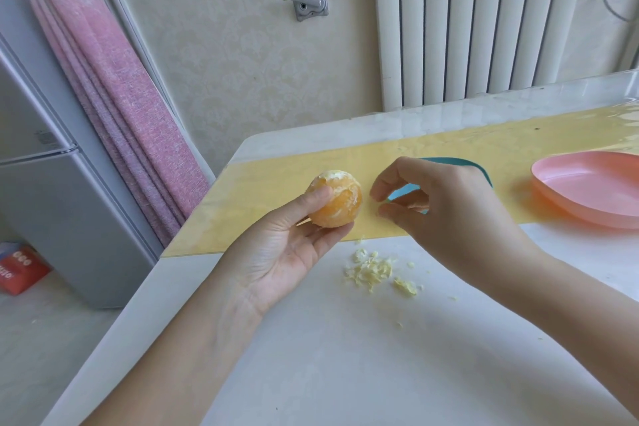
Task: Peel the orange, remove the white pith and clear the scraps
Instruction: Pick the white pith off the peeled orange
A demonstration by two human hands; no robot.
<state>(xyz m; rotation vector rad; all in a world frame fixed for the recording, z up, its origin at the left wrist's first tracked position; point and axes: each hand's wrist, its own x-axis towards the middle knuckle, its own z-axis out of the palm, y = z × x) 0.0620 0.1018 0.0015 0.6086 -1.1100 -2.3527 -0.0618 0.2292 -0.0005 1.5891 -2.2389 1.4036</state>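
Table near edge: white table (345,373), both forearms reach in over it.
Scraps: small heap of pale pith scraps (371,271) on the white table, just in front of the hands, with a few stray crumbs around it.
Step, judged: picking off pith. The peel is off, white patches are left on the fruit, and the scraps are not yet cleared.
How to do it well: turn the fruit so the white cap faces the picking fingers. Pinch each thread at its loose end and pull along the segment, not into it. Keep the hold light so the skin does not burst, and drop bits on the one heap for easy clearing.
Left hand: left hand (276,252) is palm up and grips the fruit at the fingertips, thumb across the front and fingers cupped under it.
Orange: peeled orange (340,199) is held above the yellow mat's near part, with white pith on top and in streaks down the side.
Right hand: right hand (449,207) is just beside the fruit, not touching it. Its fingers are curled, with a narrow gap between forefinger and thumb and nothing visible in the gap.
Teal dish: teal dish (463,162) is mostly hidden behind the right hand, contents cannot tell.
Pink dish: pink dish (587,190) sits well to the right on the mat.
Mat: yellow mat (449,142) runs across the table.
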